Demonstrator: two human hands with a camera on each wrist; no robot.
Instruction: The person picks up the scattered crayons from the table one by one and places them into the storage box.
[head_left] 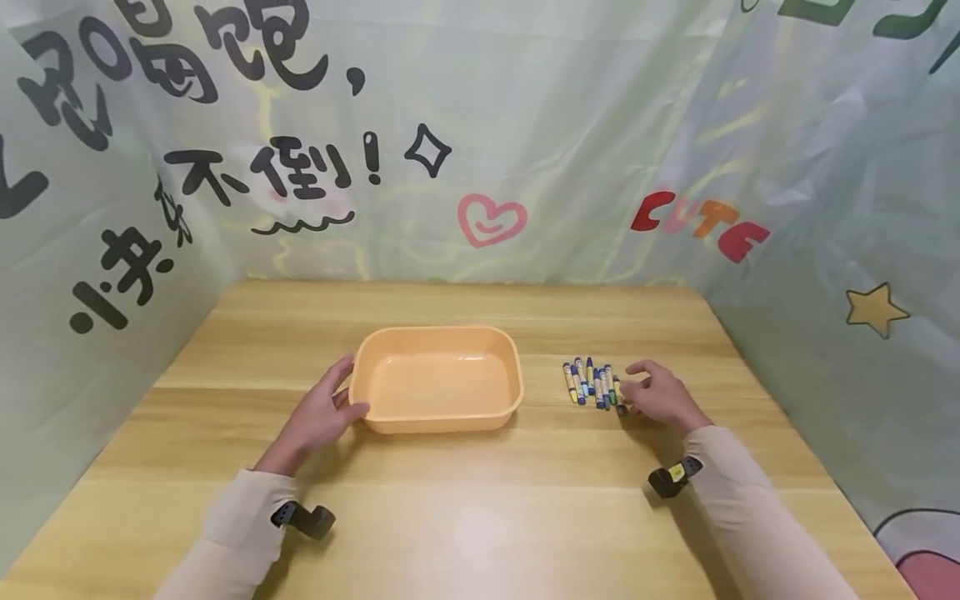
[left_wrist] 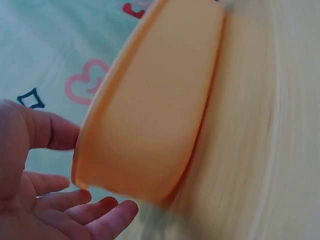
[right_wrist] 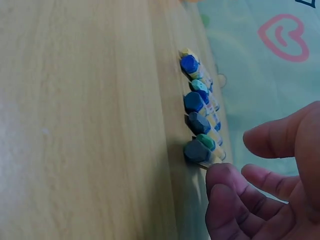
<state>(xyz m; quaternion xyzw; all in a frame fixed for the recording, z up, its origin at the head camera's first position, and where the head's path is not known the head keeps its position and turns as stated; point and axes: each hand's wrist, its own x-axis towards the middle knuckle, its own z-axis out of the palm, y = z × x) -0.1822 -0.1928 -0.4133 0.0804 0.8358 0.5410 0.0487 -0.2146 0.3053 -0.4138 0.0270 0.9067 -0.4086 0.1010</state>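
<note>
Left hand: we have our left hand [head_left: 321,413] at the left end of the basin, thumb touching the rim at the near corner, the other fingers relaxed and spread beside the end wall.
Right hand: we hold our right hand [head_left: 662,397] at the right end of the crayons, thumb well apart from loosely bent fingers; whether a fingertip touches the last crayon, we cannot tell.
Basin: we see the peach-orange basin [head_left: 437,385] upright on the wooden table [head_left: 450,508], left of the crayons and apart from them.
Crayons: our crayons [head_left: 599,390] lie side by side in an uneven row between basin and right hand, their wrappers pale with blue; yellow, green and dark ends show.
Sleeves: we wear pale sleeves [head_left: 242,521], a small black device [head_left: 303,518] strapped at each wrist.
Backdrop: around us hangs pale green cloth [head_left: 570,158] with a pink heart [head_left: 492,220], a yellow star [head_left: 876,309] and dark lettering.
</note>
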